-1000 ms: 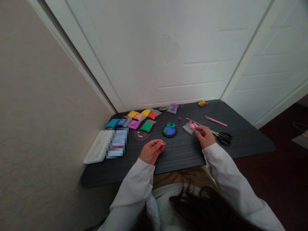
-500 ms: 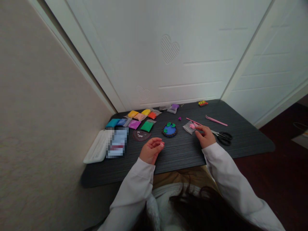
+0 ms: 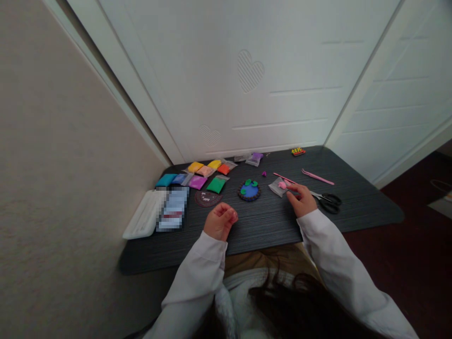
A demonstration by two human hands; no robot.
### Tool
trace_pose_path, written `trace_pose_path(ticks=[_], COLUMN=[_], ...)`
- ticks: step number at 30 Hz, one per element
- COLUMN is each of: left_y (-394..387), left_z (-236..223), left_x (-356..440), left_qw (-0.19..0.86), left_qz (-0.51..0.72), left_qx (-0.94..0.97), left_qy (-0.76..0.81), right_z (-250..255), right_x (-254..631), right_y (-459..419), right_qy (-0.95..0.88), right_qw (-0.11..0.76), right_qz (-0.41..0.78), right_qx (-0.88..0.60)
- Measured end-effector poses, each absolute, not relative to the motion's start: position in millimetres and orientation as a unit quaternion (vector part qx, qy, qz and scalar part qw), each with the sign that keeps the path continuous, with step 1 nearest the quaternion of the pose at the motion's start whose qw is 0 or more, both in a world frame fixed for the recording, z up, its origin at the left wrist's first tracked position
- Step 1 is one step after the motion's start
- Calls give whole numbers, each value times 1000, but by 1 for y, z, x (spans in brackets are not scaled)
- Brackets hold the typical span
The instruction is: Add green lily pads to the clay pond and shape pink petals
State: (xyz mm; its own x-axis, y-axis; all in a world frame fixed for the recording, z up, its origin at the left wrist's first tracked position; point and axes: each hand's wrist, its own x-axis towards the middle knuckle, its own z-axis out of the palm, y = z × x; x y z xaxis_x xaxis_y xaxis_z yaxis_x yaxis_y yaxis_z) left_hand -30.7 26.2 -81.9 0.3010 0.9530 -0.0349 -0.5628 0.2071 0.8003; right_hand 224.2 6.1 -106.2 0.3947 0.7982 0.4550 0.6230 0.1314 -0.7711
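My left hand is closed above the front of the table, its thumb and fingers pinching a small pink bit of clay. To the right, my right hand has bent fingers at the edge of a clear bag, touching the lump of pink clay that lies on it. Between the hands sits a round blue clay pond with a dark beaded rim and green leaf shapes on top.
Several bagged clays, including a green packet, lie at the back left near a white tray. Scissors, pink tweezers and a thin pink tool lie right. A purple bit sits behind the pond.
My left fingers have curled in more tightly around the pink bit, and the hand has turned slightly. My right hand stays at the pink clay.
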Motion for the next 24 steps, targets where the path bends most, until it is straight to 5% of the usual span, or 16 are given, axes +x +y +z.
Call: trace_pose_path(ticks=[24], left_y=[31], left_z=[-79], left_x=[-33], left_qw=[742], left_qz=[539], left_qx=[282], left_qy=[282], right_z=[-105], right_x=[224], right_y=[6], right_qy=[-540], right_qw=[522], right_qz=[98], right_qx=[-653])
